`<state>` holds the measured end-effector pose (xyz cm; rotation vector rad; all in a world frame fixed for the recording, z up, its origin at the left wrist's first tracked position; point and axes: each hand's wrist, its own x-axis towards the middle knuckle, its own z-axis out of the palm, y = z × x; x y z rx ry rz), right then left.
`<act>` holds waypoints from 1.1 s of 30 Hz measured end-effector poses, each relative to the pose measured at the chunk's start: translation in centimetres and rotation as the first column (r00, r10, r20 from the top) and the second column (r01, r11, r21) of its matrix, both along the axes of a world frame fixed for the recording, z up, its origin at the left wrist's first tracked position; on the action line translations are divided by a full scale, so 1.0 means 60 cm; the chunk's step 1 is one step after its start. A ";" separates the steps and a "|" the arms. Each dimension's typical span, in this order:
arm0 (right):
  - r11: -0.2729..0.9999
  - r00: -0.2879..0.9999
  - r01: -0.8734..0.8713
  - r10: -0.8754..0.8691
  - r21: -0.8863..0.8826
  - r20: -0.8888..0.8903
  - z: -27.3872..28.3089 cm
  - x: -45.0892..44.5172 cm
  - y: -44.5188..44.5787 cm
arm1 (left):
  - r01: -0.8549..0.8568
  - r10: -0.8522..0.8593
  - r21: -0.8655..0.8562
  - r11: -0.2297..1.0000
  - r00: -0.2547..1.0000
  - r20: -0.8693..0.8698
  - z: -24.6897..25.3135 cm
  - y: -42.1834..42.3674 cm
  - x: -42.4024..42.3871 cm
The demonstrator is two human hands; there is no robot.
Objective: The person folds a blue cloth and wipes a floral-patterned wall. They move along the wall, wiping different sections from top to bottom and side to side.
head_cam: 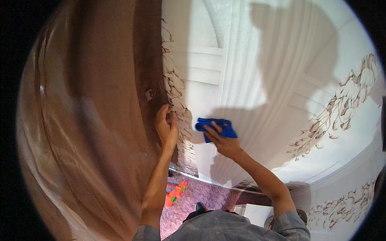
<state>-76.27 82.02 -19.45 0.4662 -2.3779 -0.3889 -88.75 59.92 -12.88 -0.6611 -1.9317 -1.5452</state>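
Under my right hand (226,143) a bunched blue cloth (229,129) is held against a wall covering (205,93) printed with pale architecture and blossoms. My left hand (169,126) is at the left edge of this covering, where it meets a dark brown strip (147,54). Its fingers are curled, with the thumb and index finger close to the edge. Whether they pinch anything there is too small to tell. A small pale patch (149,95) shows on the brown strip just above the left hand.
A glossy brown curtain (90,144) hangs along the left. Below, an orange and green toy (175,193) lies on a purplish carpet (205,188). A white box-like object (257,213) stands at lower right, near my right arm. My shadow falls across the wall covering.
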 end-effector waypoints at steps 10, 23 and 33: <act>0.975 0.935 0.051 -0.122 -0.214 -0.333 0.200 -0.023 -0.019 | 0.169 -0.230 0.339 0.925 0.962 0.149 -0.054 0.081 0.124; 0.945 0.920 0.188 -0.265 -0.268 -0.289 0.037 0.124 0.103 | 0.280 -0.298 -0.165 0.946 0.949 -0.099 -0.036 0.263 0.283; 0.954 0.951 -0.006 -0.088 -0.301 -0.298 0.143 0.060 0.054 | 0.257 -0.257 0.081 0.963 0.966 -0.009 0.034 0.244 0.218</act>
